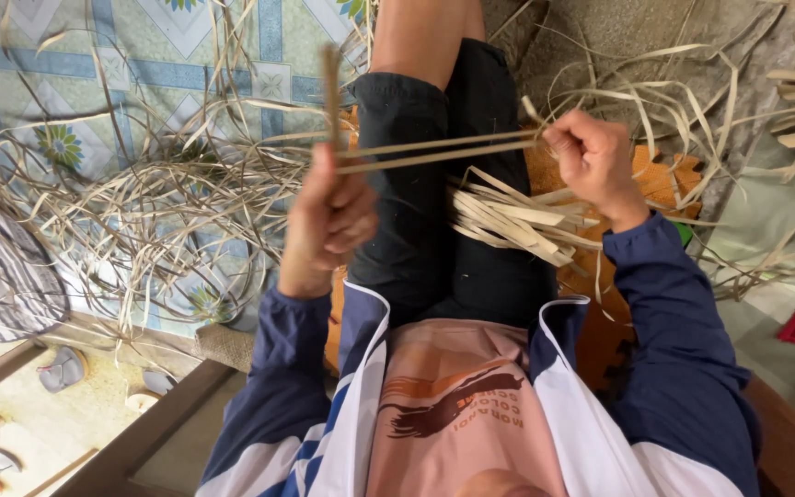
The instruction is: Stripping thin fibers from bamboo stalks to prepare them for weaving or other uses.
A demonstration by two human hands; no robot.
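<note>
Left hand [328, 216] and right hand [591, 161] both grip thin strips [434, 152] taut above the lap; likely risk: overtension splits them, apparently; loose bundle [508, 216] beneath may slide off.

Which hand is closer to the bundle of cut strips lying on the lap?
The right hand. It grips the long strips just above the bundle, near its outer end. The left hand holds the strips' other end, across the thigh from the bundle.

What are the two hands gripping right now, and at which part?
Thin dried strips stretched between both fists: the left hand grips one end, the right hand the other, over the lap.
</note>
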